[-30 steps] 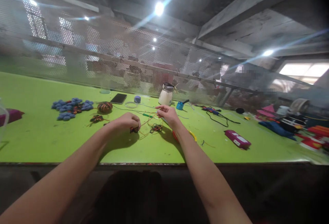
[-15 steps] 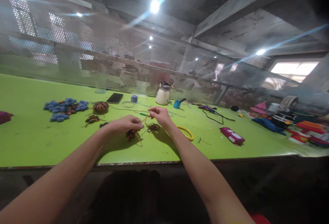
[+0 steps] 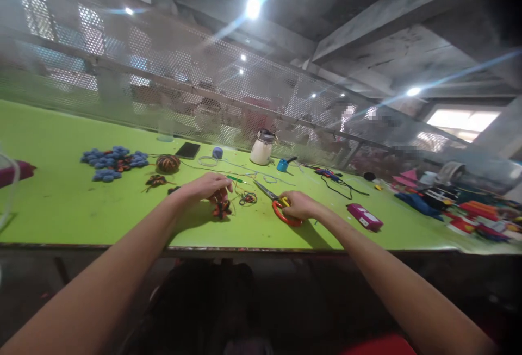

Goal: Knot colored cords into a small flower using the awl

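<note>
My left hand (image 3: 212, 185) is closed, its fingers pinching a small crocheted piece (image 3: 222, 210) of black and orange yarn just above the table. My right hand (image 3: 299, 206) grips the scissors (image 3: 281, 209) by their orange and yellow handles. Their blades (image 3: 265, 190) point away to the left, over the green tabletop. Between my hands lies a loose tangle of dark yarn (image 3: 248, 198). A crochet hook with a green handle (image 3: 235, 179) rests just beyond it. A strand of yarn trails from near my left hand toward the tangle.
Left are blue crocheted flowers (image 3: 106, 174), a variegated yarn ball (image 3: 168, 163) and a phone (image 3: 188, 150). A white jug (image 3: 261, 148) and blue pot (image 3: 282, 165) stand behind. Right are a magenta box (image 3: 364, 217) and coloured fabric items (image 3: 465, 222). A perforated screen (image 3: 228, 107) borders the back.
My right hand has left the yarn near my left hand, moved right and taken hold of the scissors. The left hand still holds the crocheted piece. The view has shifted slightly.
</note>
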Demonstrator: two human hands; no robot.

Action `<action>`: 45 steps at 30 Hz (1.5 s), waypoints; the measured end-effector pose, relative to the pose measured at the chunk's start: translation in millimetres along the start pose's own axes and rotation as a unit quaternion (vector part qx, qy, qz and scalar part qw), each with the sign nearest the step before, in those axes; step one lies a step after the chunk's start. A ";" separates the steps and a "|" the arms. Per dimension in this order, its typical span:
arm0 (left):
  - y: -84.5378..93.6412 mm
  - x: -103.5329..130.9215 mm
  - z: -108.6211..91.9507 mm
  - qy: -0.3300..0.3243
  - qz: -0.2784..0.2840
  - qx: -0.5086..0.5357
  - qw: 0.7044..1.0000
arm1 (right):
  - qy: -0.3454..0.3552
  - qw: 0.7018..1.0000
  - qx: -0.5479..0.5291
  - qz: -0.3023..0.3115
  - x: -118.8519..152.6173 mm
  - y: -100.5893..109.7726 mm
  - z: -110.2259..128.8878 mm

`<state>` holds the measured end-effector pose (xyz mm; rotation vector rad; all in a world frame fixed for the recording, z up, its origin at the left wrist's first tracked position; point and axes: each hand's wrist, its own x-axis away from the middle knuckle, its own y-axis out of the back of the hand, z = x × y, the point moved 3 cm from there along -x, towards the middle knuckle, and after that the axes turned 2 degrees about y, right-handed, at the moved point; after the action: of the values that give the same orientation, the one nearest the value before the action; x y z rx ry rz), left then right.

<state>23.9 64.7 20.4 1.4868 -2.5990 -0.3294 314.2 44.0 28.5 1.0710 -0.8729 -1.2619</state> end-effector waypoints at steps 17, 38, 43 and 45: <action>-0.6 1.0 -0.8 0.009 0.025 0.055 0.998 | -0.002 0.998 -0.011 0.064 49.2 33.0 6.3; -4.3 5.0 0.3 0.007 0.083 0.088 0.993 | 0.095 0.986 -0.011 0.136 64.2 18.4 83.0; -7.0 6.7 -2.7 0.016 0.092 0.093 0.991 | 0.096 0.986 -0.019 0.133 60.9 16.7 83.6; -7.7 7.2 -3.9 0.017 0.097 0.094 0.991 | 0.098 0.986 -0.025 0.130 59.6 15.7 81.5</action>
<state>27.6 54.3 22.3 1.2620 -2.7822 -0.0396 249.5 -26.6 64.2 0.9873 -0.7989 -0.9397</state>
